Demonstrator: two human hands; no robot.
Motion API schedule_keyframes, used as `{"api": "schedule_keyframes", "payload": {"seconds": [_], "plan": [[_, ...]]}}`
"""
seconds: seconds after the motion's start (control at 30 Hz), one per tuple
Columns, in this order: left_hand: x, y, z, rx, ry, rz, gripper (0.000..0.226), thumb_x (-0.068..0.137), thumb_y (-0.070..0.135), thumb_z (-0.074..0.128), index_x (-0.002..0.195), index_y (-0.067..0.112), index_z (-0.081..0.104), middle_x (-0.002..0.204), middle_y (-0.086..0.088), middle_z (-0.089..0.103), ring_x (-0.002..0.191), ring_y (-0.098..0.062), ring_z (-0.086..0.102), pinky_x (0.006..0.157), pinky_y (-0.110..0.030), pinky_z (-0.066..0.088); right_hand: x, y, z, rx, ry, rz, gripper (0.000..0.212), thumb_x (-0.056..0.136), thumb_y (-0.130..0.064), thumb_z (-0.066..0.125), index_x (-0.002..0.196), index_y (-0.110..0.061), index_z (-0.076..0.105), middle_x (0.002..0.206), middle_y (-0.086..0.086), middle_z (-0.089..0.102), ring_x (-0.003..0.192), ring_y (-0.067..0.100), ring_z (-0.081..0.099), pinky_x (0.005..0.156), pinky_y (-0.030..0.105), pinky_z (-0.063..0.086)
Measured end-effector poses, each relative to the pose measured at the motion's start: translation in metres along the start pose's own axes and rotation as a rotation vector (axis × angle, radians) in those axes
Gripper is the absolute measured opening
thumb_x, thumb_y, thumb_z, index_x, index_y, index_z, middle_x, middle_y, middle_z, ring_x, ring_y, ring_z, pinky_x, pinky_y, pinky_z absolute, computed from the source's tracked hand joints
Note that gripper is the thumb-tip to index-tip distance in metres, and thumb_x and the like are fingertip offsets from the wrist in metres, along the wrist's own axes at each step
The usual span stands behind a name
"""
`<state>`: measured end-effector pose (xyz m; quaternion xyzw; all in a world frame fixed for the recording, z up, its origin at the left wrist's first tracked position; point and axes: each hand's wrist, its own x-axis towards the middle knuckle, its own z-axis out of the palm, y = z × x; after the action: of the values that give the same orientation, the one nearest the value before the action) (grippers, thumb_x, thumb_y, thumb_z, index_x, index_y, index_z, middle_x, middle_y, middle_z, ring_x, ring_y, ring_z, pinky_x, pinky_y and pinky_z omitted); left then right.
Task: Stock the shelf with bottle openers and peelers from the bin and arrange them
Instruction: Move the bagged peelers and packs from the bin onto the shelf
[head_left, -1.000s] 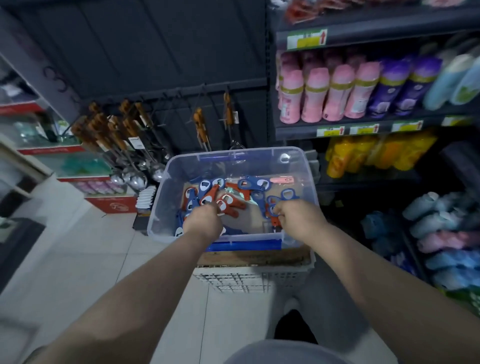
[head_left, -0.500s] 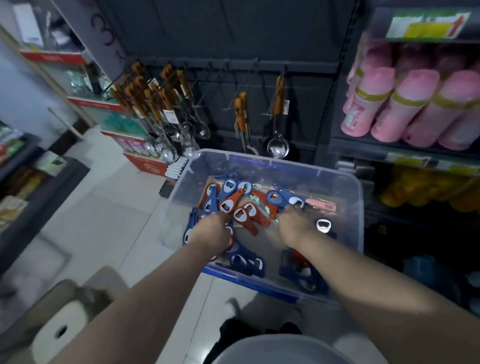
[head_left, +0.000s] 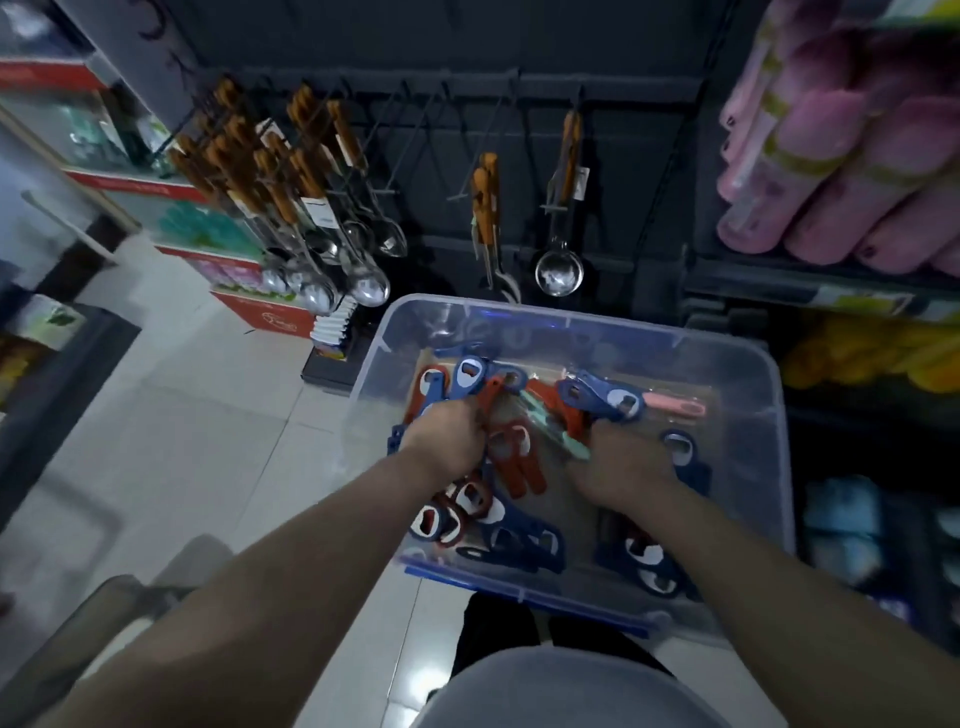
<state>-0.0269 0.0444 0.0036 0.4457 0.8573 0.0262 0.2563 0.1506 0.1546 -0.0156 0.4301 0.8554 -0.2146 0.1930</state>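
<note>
Forearms, yours, ran up from the bottom edge into a clear bin (head_left: 571, 312) with a blue base, and both hands were down among the stock.

Nearest you, against the bin's near wall, loose bottle openers (head_left: 498, 540) in blue and red lay heaped over one another, more of them under your right wrist. Your left hand (head_left: 447, 436) had its fingers curled round a bunch of openers, blue and red heads sticking out beyond the knuckles. Your right hand (head_left: 618, 462) was pushed into the pile with its back to the camera. Blue openers fanned out just past it, but the fingers were hidden, so you could not tell whether they gripped anything. A mint-green peeler (head_left: 553, 423) lay slanted between your hands, touching the right one, and a pink peeler (head_left: 675, 406) lay farther back near the right wall.

Beyond the bin, a ladle (head_left: 559, 270) and wooden-handled spoons (head_left: 363, 286) hung from pegs on the dark back panel. To the right, pink bottles (head_left: 857, 171) filled one shelf, with yellow bottles (head_left: 857, 353) below.
</note>
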Motion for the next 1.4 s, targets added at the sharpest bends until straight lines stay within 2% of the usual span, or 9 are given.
{"api": "schedule_keyframes", "payload": {"seconds": [0.23,0.43,0.53,0.77,0.93,1.07,1.2,1.3,1.4], "plan": [[0.063,0.054,0.003,0.058,-0.059,0.185,0.026,0.091,0.014,0.05,0.115,0.013,0.059,0.115,-0.014,0.064,0.106,-0.032,0.06,0.078,-0.035,0.045,-0.049,0.042,-0.037,0.248,0.008,0.16,0.03,0.094,-0.024,0.041,0.124,-0.026,0.045,0.092,0.003,0.058,0.077,0.023,0.055,0.06,0.03,0.037],[0.095,0.088,0.028,0.155,-0.122,0.452,0.05,0.092,0.022,0.049,0.141,0.027,0.038,0.137,-0.005,0.052,0.12,-0.031,0.043,0.097,-0.043,0.043,-0.072,0.058,-0.051,0.586,0.372,0.304,0.024,0.097,-0.033,0.047,0.116,-0.02,0.053,0.087,0.007,0.062,0.077,0.026,0.055,0.06,0.032,0.039],[0.088,0.091,0.033,0.375,-0.197,0.564,0.056,0.098,0.024,0.043,0.149,0.031,0.022,0.148,-0.004,0.035,0.126,-0.033,0.034,0.099,-0.046,0.035,-0.064,0.059,-0.044,0.513,0.323,0.28,0.02,0.099,-0.033,0.044,0.108,-0.015,0.047,0.089,0.012,0.062,0.079,0.031,0.057,0.059,0.032,0.035],[0.07,0.081,0.028,0.485,-0.064,0.547,0.038,0.095,0.049,0.043,0.104,0.022,0.068,0.112,-0.005,0.06,0.112,-0.027,0.046,0.09,-0.04,0.036,-0.054,0.058,-0.037,0.457,0.268,0.255,0.032,0.099,-0.024,0.038,0.13,-0.023,0.044,0.103,0.016,0.065,0.092,0.035,0.059,0.071,0.038,0.047],[0.087,0.102,0.04,0.41,-0.041,0.494,0.031,0.091,0.024,0.051,0.122,0.02,0.054,0.124,-0.007,0.057,0.112,-0.028,0.048,0.086,-0.041,0.044,-0.053,0.06,-0.039,0.496,0.221,0.235,0.029,0.097,-0.019,0.041,0.125,-0.027,0.046,0.091,0.007,0.061,0.08,0.027,0.057,0.064,0.032,0.042],[0.085,0.101,0.054,0.502,-0.073,0.453,0.037,0.088,0.02,0.057,0.124,0.018,0.055,0.126,-0.009,0.053,0.117,-0.029,0.048,0.093,-0.043,0.043,-0.051,0.062,-0.041,0.56,0.243,0.204,0.04,0.092,-0.012,0.047,0.128,-0.029,0.045,0.115,-0.002,0.058,0.082,0.019,0.055,0.057,0.026,0.035],[0.072,0.088,0.04,0.398,-0.043,0.477,0.023,0.087,0.02,0.06,0.11,0.023,0.062,0.115,-0.005,0.061,0.11,-0.027,0.054,0.085,-0.036,0.043,-0.044,0.06,-0.042,0.434,0.218,0.168,0.035,0.093,-0.024,0.055,0.128,-0.019,0.05,0.119,0.003,0.055,0.103,0.023,0.056,0.07,0.026,0.037],[0.053,0.074,0.022,0.199,-0.104,0.509,0.021,0.084,0.019,0.062,0.104,0.024,0.065,0.109,-0.002,0.066,0.103,-0.024,0.059,0.079,-0.029,0.047,-0.031,0.049,-0.035,0.342,0.106,0.123,0.04,0.089,-0.042,0.06,0.115,-0.014,0.052,0.111,0.005,0.056,0.098,0.026,0.057,0.076,0.031,0.047],[0.034,0.057,0.014,0.123,-0.01,0.532,0.023,0.083,0.021,0.063,0.104,0.026,0.068,0.107,0.0,0.068,0.105,-0.023,0.057,0.087,-0.034,0.047,-0.023,0.029,-0.026,0.317,-0.031,0.076,0.04,0.089,-0.054,0.055,0.103,-0.019,0.042,0.099,0.004,0.059,0.086,0.024,0.058,0.075,0.036,0.049]]}}
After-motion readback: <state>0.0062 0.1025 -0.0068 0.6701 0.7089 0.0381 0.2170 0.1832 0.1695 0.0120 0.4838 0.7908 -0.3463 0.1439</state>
